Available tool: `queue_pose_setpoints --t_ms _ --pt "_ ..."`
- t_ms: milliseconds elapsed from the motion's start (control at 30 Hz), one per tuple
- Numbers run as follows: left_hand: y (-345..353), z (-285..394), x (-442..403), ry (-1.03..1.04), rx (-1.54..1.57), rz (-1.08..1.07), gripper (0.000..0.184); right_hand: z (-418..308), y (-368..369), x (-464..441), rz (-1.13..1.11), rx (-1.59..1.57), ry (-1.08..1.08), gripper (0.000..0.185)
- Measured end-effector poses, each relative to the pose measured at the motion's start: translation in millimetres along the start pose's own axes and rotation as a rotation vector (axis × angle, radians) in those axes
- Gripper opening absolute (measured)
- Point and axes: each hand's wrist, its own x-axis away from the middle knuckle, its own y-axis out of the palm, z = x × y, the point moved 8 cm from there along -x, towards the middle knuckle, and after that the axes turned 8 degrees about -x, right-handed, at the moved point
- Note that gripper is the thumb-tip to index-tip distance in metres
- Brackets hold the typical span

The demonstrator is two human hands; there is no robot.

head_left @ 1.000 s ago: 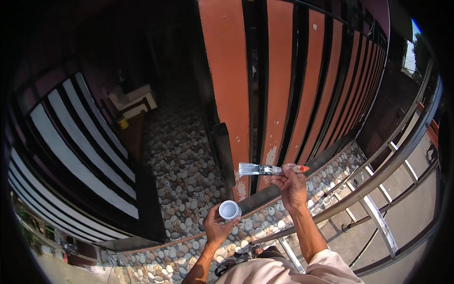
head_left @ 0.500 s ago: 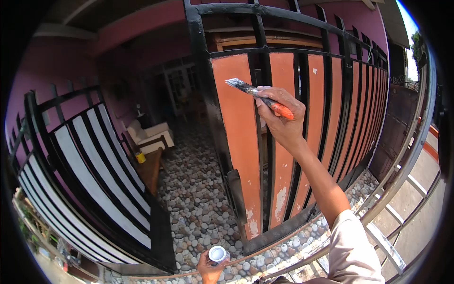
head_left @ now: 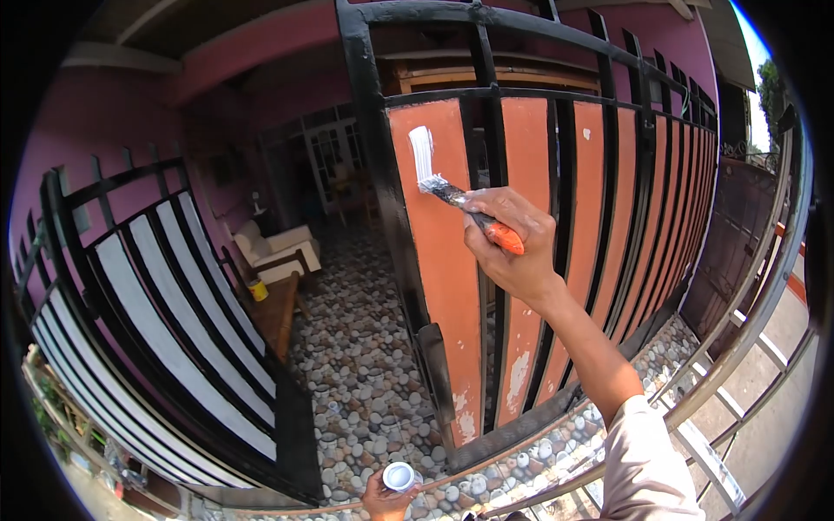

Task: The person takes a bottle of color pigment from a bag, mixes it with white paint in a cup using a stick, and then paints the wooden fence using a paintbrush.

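Note:
My right hand (head_left: 514,239) grips a paintbrush (head_left: 450,193) with an orange handle and dark ferrule. Its white-loaded bristles touch the upper part of an orange gate panel (head_left: 443,260). Above the bristles runs a short streak of white paint (head_left: 420,149). Low in the view, my left hand (head_left: 383,500) is wrapped round a small cup (head_left: 399,476) with white paint inside. The orange panels sit between black metal bars, and some have chipped pale patches near the bottom.
At the left stands another gate leaf (head_left: 165,286) with white panels and black bars. Behind it are a wooden bench (head_left: 280,317), a yellow can (head_left: 258,289) and a cushioned chair (head_left: 276,248). Pebble-patterned flooring (head_left: 365,365) lies between the leaves. A metal railing (head_left: 738,365) curves along the right.
My right hand has brought the brush downward along the panel, and a white streak now shows where the bristles passed. My left hand with the cup has barely shifted.

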Motion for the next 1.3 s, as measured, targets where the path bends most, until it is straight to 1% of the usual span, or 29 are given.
queue_pose_setpoints --t_ms 33,133,200,300,333,400,467,567,600,667,733,800,933,1000,1033,1067,1133,1167,1300 --pt "0.4 1.5 -0.5 -0.006 0.01 0.001 0.062 -2.9 -2.1 -10.2 0.054 0.033 -0.098 0.018" --pt "-0.8 -1.2 -6.6 -0.006 -0.014 0.006 0.062 1.6 -2.2 -38.7 0.104 0.012 -0.055 0.019" --pt "0.4 5.2 -8.5 -0.028 -0.043 -0.002 0.062 4.5 0.9 -42.0 0.104 0.021 -0.08 0.019" --pt "-0.9 1.0 -9.4 -0.037 -0.065 -0.012 0.063 13.4 11.1 -21.2 -0.022 0.042 0.09 0.018" --pt "-0.9 0.3 -10.1 -0.024 -0.054 -0.01 0.063 7.3 8.8 -9.5 -0.024 0.043 0.088 0.018" --pt "-1.4 2.4 -10.0 -0.022 -0.054 -0.001 0.063 4.7 11.2 7.3 -0.118 0.048 0.131 0.019" --pt "-3.6 -2.8 -10.2 -0.023 -0.06 0.005 0.062 5.3 9.9 3.8 -0.102 0.05 0.098 0.02" --pt "-8.2 -19.3 -11.9 0.002 -0.089 -0.034 0.063 0.1 2.7 -27.1 0.03 0.085 -0.047 0.021" --pt "-10.0 -19.8 -12.5 0.0 -0.111 -0.028 0.063 4.2 6.1 -34.1 0.03 0.086 -0.045 0.021" --pt "-10.7 -19.7 -12.8 -0.001 -0.133 -0.022 0.063 4.9 9.9 -43.8 0.067 0.07 -0.108 0.021" --pt "-9.4 -15.7 -12.6 0.01 -0.111 -0.02 0.064 6.6 14.3 -41.8 0.048 0.061 -0.102 0.02" --pt "-10.9 -23.7 -12.2 0.009 -0.105 -0.017 0.064 12.0 21.2 -28.7 -0.057 0.023 0.006 0.021" --pt "-7.8 -16.8 -11.5 -0.02 -0.066 -0.01 0.064 -1.1 18.6 -8.6 -0.15 0.07 0.003 0.017" --pt "-5.6 -11.3 -12.9 -0.025 -0.076 -0.018 0.064 4.0 8.4 -13.2 -0.043 0.015 0.045 0.013" --pt "-4.8 -10.3 -13.0 -0.025 -0.085 -0.028 0.064 11.1 1.9 -16.8 0.117 -0.092 0.047 0.014" --pt "-5.2 -13.2 -13.0 -0.026 -0.084 -0.029 0.064 12.9 3.4 -20.8 0.116 -0.091 0.047 0.014" --pt "-6.9 -20.3 -13.1 -0.02 -0.075 -0.026 0.064 28.6 -3.1 -24.8 0.256 -0.291 0.206 0.013" --pt "-7.9 -23.1 -12.2 -0.02 -0.074 -0.025 0.064 28.9 -3.1 -27.2 0.301 -0.329 0.181 0.011" --pt "-4.2 -15.2 -11.7 -0.048 -0.095 -0.04 0.063 30.7 2.7 -35.3 0.332 -0.289 0.17 0.011"
